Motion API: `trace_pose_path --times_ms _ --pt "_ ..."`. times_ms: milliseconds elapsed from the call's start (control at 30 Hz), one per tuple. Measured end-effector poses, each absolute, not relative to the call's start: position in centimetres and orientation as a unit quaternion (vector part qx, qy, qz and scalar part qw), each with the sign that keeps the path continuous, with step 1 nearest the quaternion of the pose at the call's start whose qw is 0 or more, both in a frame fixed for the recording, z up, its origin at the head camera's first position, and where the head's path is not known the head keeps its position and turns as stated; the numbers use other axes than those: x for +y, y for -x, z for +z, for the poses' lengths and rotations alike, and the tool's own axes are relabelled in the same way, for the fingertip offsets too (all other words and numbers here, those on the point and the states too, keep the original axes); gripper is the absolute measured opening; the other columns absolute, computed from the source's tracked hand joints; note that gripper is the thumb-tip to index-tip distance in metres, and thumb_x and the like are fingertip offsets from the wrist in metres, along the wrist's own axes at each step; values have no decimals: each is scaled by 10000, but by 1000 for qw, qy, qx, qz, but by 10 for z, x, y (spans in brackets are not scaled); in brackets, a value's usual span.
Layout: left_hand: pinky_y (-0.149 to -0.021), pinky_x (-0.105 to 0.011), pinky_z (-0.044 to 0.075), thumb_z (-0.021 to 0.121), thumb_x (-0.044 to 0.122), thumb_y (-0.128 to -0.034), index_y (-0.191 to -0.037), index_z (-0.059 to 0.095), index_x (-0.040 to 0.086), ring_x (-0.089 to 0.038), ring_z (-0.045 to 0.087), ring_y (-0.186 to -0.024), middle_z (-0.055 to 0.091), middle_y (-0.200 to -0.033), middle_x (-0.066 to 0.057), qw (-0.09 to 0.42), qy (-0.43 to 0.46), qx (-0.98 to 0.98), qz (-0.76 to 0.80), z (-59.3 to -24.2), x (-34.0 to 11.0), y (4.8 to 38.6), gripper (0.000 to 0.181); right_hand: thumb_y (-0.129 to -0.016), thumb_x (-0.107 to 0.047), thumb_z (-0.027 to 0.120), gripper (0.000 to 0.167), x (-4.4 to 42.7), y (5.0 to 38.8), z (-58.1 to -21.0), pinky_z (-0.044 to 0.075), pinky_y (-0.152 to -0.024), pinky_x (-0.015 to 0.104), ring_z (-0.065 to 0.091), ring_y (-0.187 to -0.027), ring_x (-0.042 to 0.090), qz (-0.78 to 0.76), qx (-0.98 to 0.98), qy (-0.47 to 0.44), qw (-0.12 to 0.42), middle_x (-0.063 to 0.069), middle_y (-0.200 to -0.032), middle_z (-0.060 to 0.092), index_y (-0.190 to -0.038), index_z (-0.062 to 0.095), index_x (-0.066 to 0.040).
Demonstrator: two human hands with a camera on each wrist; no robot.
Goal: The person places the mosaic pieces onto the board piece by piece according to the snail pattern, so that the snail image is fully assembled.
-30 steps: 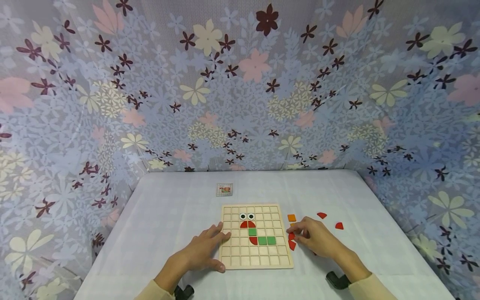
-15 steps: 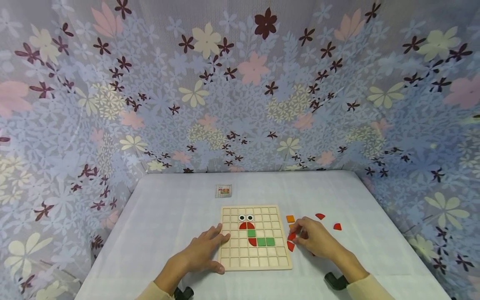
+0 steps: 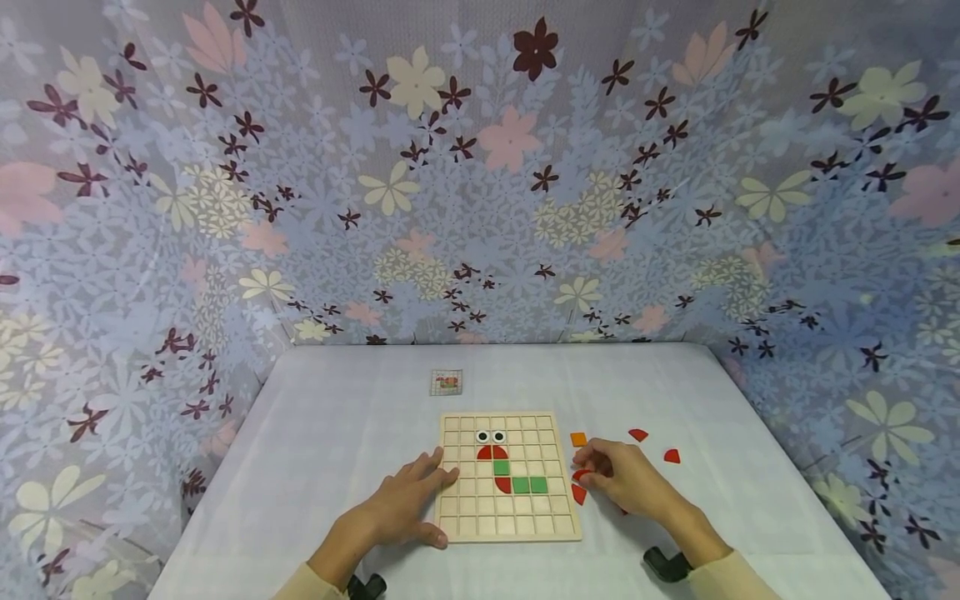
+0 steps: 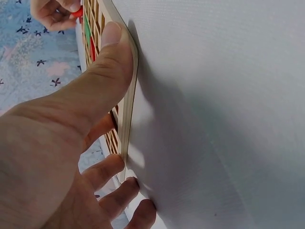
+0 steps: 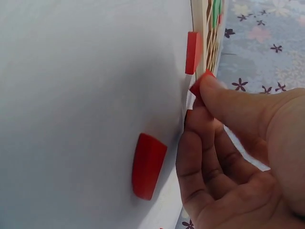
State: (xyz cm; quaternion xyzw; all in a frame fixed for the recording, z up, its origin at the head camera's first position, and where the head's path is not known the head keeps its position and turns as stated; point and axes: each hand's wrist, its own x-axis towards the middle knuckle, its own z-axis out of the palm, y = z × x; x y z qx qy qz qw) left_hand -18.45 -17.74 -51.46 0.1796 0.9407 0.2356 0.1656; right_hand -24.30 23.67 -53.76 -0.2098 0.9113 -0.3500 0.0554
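A wooden grid board (image 3: pixel 517 539) lies on the white table. My left hand (image 3: pixel 401 502) rests along its left edge with the fingers spread; in the left wrist view the thumb (image 4: pixel 107 71) lies on the frame. Just off the board's right side, my right hand (image 3: pixel 630 477) pinches a red quarter-circle piece (image 5: pixel 196 90) between thumb and fingers. Another red piece (image 3: pixel 579 494) lies near that hand, beside the frame. Set in the grid are two eye discs (image 3: pixel 491 437), red quarter-circles (image 3: pixel 503 485) and green squares (image 3: pixel 529 485).
An orange square (image 3: pixel 578 439) lies right of the board. Two red pieces (image 3: pixel 638 435) (image 3: pixel 672 456) are farther right, and one more (image 5: pixel 148 167) shows below the right hand in the right wrist view. A small picture card (image 3: pixel 446 382) lies behind the board.
My right fingers have closed on the red piece and tilted it up slightly. An orange piece that showed beside the fingertips is now hidden. The left hand keeps its place on the board.
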Motion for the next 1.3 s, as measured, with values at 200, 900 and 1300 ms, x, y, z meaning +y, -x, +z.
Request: trace_pose_path --times_ms 200,900,1300 --pt "-1262 -935 348 1044 378 -828 -1736 561 161 -564 314 -1763 270 -1942 -197 168 -177 939 240 -516 -176 181 1051 -1046 -8 837 290 236 241 -537 537 -774 208 572 -874 18 -346 910 226 34 -32 -1096 789 -1280 873 -175" --pt "-1239 -931 384 1033 416 -840 -1743 545 150 -587 329 -1748 273 -1933 -226 157 -188 941 235 -516 -179 181 1060 -1062 -97 853 166 213 244 -529 600 -858 217 691 -955 49 -377 899 213 66 -51 -1190 844 -1211 853 -171" --pt "-1266 -928 351 1035 380 -832 -1740 549 150 -562 303 -1768 266 -1940 -209 168 -181 939 240 -512 -176 183 1056 -1067 -82 844 186 205 244 -533 584 -825 212 669 -935 18 -366 898 236 67 -52 -1158 837 -1227 882 -167"
